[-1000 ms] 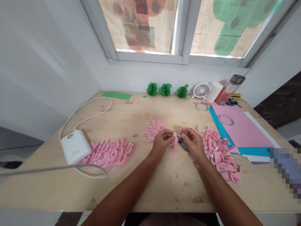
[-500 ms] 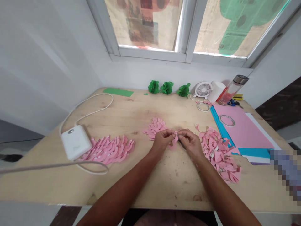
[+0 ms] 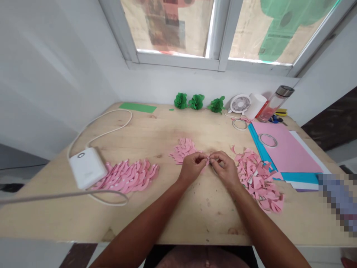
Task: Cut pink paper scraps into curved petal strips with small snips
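Observation:
Between my two hands is a small piece of pink paper (image 3: 208, 160), pinched at its edges and mostly hidden by the fingers. My left hand (image 3: 192, 166) closes thumb and fingertips on its left side. From the right, my right hand (image 3: 224, 166) pinches the same piece, fingertips almost touching the left ones. Just beyond my left hand lies a cluster of pink paper petals (image 3: 183, 149). A dark thing, partly hidden, shows under my right hand. Right of that hand spreads a heap of pink paper scraps (image 3: 258, 178).
Wavy pink strips (image 3: 131, 175) lie at left beside a white power bank (image 3: 87, 168) with a looping cable. Green paper balls (image 3: 196, 102), a small fan (image 3: 240, 104) and a glass bottle (image 3: 275, 105) line the back. Coloured sheets (image 3: 290, 149) bear a tape ring (image 3: 268, 140) at right.
My fingertips have drawn closer together over the pink piece, and less of it shows between them. The whole view has shifted slightly.

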A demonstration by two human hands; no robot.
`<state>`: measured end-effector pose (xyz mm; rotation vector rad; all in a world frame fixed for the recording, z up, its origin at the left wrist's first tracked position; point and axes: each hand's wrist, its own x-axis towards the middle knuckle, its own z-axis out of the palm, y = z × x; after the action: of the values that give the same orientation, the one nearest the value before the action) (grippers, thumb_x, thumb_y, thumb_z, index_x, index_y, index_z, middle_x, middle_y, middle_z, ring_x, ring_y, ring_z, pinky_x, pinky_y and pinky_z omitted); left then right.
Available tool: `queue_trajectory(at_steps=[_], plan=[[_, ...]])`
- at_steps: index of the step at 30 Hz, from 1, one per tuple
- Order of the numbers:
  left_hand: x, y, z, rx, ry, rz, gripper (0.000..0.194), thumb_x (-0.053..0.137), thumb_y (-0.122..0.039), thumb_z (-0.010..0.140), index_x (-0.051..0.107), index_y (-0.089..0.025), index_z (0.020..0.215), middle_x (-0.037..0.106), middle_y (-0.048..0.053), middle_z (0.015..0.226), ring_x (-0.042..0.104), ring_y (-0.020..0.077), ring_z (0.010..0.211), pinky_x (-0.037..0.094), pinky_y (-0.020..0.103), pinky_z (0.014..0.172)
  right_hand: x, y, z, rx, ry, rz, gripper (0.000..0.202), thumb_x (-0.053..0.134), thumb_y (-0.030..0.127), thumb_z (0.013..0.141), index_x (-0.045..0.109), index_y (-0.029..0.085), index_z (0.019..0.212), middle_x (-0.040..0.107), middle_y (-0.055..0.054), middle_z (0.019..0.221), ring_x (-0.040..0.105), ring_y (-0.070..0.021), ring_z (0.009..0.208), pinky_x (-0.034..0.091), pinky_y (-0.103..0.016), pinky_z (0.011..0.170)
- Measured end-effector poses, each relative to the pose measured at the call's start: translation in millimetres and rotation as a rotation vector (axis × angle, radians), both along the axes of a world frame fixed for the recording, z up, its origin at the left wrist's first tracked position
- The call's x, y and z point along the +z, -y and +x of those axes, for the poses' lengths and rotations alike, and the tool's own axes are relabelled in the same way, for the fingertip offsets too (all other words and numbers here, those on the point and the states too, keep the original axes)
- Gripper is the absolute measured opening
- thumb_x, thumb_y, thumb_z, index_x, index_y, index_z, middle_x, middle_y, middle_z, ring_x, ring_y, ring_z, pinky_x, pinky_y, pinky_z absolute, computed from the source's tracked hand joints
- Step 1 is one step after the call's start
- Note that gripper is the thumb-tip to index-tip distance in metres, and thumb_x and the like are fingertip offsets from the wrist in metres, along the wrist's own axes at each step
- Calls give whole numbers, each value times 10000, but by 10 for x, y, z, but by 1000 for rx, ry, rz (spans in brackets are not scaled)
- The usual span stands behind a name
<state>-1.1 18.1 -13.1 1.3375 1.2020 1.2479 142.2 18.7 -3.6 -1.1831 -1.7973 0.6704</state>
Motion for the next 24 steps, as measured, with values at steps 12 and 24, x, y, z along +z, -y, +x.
queue_trajectory(at_steps=[12, 24], plan=[[14, 16, -13, 13, -166, 116, 90, 559, -199, 696, 646, -175, 692, 610, 1, 632, 507, 109, 574, 395, 206, 529, -23, -10, 10, -35, 78, 37, 105, 514, 197, 761, 616, 221, 765, 637, -43, 811, 556, -188, 797, 428, -313, 705], [-14, 26, -11, 1, -236, 176, 105, 554, -199, 716, 656, -192, 739, 617, 11, 659, 535, 132, 634, 414, 236, 600, -54, -4, -8, -91, 93, 36, 75, 528, 193, 757, 592, 221, 729, 635, -33, 771, 561, -186, 773, 440, -308, 689]])
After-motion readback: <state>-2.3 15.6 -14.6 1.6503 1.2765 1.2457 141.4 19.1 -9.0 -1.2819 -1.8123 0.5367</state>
